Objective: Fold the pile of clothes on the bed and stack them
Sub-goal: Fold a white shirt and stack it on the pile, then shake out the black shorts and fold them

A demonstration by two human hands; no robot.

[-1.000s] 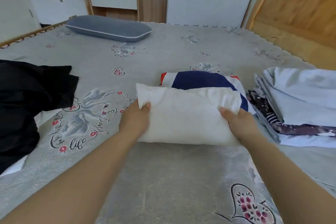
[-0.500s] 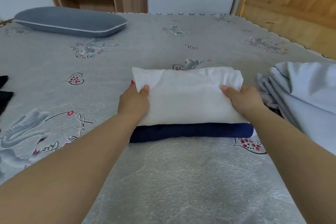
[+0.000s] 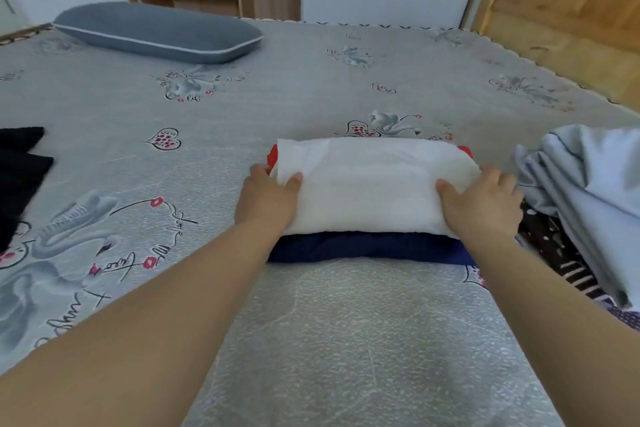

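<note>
Now both hands, left hand (image 3: 266, 198), right hand (image 3: 485, 204), gripping folded white garment (image 3: 370, 184) atop navy garment (image 3: 367, 248)

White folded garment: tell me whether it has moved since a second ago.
Yes. The white folded garment went forward, from in front of the navy garment to on top.

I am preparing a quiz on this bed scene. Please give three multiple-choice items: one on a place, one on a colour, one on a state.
1. Where does the white folded garment lie?
A. on the navy garment
B. on the pillow
C. on the floor

2. What colour is the pillow?
A. red
B. grey-blue
C. yellow

3. How do the hands meet the white garment?
A. both away from it
B. only one touches it
C. left hand and right hand each grip an end

Answers: A, navy shows directly beneath; B, its cover is grey-blue; C, thumbs lie on top at both ends.
</note>
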